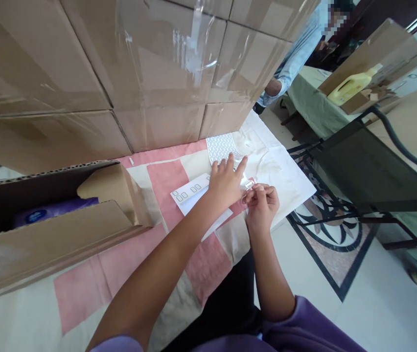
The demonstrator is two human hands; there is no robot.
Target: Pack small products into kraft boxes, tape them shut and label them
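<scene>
My left hand [226, 182] is flat with its fingers spread, over a white sheet of stickers [194, 188] with dark-outlined rounded boxes. The palm hides part of that sheet. Close beside it, my right hand [263, 205] has its thumb and forefinger pinched on a small white sticker [249, 185] with a dark outline. Just beyond the left fingertips lies a second sheet [220, 145], covered in rows of small blue-outlined labels.
Taped cardboard boxes [164, 63] are stacked behind the sheets. An open carton [83, 220] at left holds a purple pack [56, 211]. Pink and cream cloth [208, 264] covers the surface. A person's sleeve [296, 54], a chair [381, 166] and a yellow bottle [353, 87] are at right.
</scene>
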